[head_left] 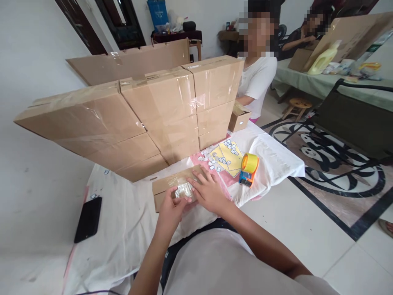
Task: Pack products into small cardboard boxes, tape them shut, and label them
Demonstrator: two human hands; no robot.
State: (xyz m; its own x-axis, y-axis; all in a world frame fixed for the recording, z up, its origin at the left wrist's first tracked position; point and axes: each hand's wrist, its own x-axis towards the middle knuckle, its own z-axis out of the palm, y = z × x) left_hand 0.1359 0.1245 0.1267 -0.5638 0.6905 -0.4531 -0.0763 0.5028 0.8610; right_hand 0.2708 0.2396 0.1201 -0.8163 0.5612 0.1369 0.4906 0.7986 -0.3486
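A small flat cardboard box [161, 185] lies on the cloth in front of me. Across its near side is a shiny patch of clear tape [183, 190]. My left hand [172, 207] is closed at the left of this patch, thumb and forefinger bent together on the tape at the box's near edge. Resting on the box's right end, my right hand [208, 190] has its fingers spread flat over the cardboard and the tape's edge. To the right stands an orange and blue tape dispenser [246, 177] with a roll of yellowish tape [249, 162].
Large taped cartons [172, 110] form a wall behind the box. Small white labels [225, 161] lie scattered on a yellow sheet [235, 167]. A black phone [88, 220] lies at left. A person [258, 78] sits across, beside a small open box [240, 120].
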